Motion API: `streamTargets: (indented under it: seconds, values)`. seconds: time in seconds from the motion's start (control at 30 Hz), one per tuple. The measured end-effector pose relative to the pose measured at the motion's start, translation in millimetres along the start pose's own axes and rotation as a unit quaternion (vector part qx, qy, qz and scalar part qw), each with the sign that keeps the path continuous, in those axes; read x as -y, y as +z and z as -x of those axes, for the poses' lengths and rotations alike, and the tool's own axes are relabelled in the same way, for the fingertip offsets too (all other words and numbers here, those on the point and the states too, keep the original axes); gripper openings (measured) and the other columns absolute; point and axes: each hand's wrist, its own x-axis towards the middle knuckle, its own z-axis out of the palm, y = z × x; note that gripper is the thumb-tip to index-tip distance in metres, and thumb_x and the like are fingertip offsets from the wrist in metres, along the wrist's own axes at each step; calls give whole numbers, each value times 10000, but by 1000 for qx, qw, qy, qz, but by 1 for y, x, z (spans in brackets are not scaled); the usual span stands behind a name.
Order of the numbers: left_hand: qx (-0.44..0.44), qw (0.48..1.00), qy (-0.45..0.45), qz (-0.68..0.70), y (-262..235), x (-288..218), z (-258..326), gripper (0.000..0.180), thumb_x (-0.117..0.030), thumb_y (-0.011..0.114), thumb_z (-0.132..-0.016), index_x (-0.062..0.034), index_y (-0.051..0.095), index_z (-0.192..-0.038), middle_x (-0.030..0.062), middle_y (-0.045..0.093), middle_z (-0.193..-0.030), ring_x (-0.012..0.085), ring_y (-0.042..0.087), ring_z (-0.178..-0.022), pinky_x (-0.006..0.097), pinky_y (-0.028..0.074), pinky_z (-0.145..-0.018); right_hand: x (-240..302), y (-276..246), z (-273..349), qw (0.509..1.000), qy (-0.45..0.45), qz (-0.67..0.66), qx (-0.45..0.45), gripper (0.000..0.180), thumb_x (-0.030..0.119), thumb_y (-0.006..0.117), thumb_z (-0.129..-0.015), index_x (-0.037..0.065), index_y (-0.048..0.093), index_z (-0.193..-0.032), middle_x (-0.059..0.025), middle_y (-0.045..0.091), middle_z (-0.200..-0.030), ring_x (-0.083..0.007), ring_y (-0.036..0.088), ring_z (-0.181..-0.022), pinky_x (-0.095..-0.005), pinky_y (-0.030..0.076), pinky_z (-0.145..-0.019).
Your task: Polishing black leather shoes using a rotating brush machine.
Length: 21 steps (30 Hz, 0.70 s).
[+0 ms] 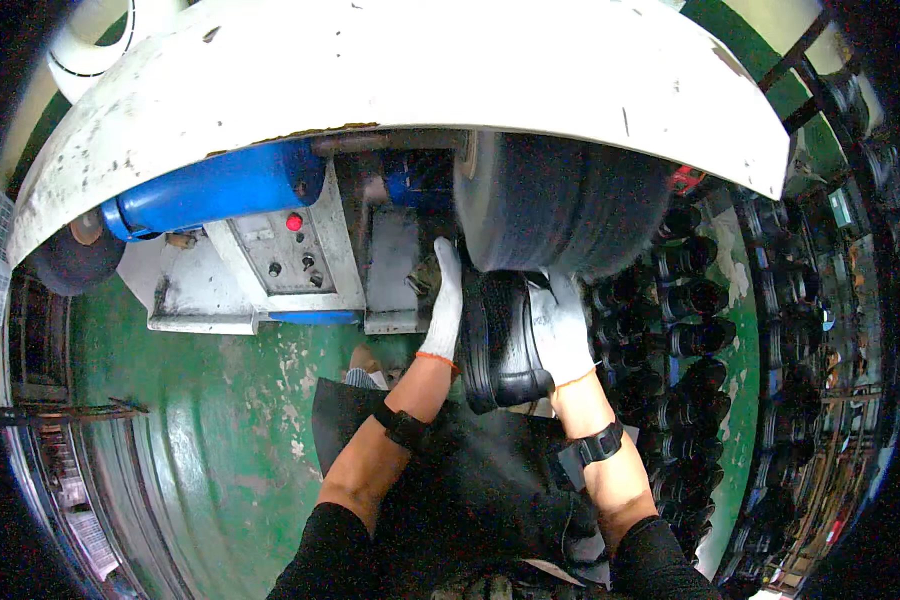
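Note:
A black leather shoe (507, 340) is held up in front of me, one end by the dark buffing wheel (560, 205), the other toward my body. The wheel's surface is streaked by motion. Its lower edge meets or nearly meets the shoe's far end; I cannot tell which. My left hand (448, 297), in a white knit glove with an orange cuff, grips the shoe's left side, with most fingers hidden. On the right side my right hand (562, 327), gloved alike and smudged grey, is closed on the shoe, its fingertips partly hidden near the wheel.
A white machine hood (420, 70) arches over the wheel. To its left are a blue motor housing (220, 190), a control panel with a red button (294, 222) and another dark wheel (75, 255). Racks of black shoes (695, 335) stand close on the right. The green floor (200, 420) is worn.

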Motion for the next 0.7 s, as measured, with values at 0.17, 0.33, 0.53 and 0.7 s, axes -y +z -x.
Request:
streamTargets:
  seconds: [0.17,0.33,0.53,0.7]
  values:
    - [-116,989,80,-41,-15,-26,-24,755,-656,419,-909,-76,454,-1391,78,531,-1351,258,532,-1175,356,420,-1018,-6,-16,-31,655,-331,679,23,307,101,467,-912,-5,575,-1179,-208,589,-1182,-348,557,-1077,-405,451,-956]
    - [-92,987,118,-51,-29,-50,-40,632,-514,389,-976,-69,395,-1425,72,500,-1377,224,509,-1211,330,402,-1035,-16,-23,-45,813,-261,520,-2,324,133,483,-898,-5,577,-1174,-211,587,-1178,-354,553,-1078,-419,450,-958]
    - [-55,988,141,-38,-44,-58,-40,534,-384,397,-1025,-80,342,-1460,48,458,-1417,194,473,-1259,308,379,-1055,-31,-27,-53,945,-170,278,-40,347,173,501,-881,-5,579,-1169,-213,584,-1173,-361,548,-1078,-434,448,-960]
    - [-42,978,184,-91,-46,-27,-38,586,-455,426,-1001,-74,371,-1442,77,484,-1396,219,504,-1228,342,425,-1019,-42,-31,-52,567,-293,770,-11,456,286,537,-856,9,559,-1217,-203,573,-1234,-362,526,-1150,-453,440,-979]
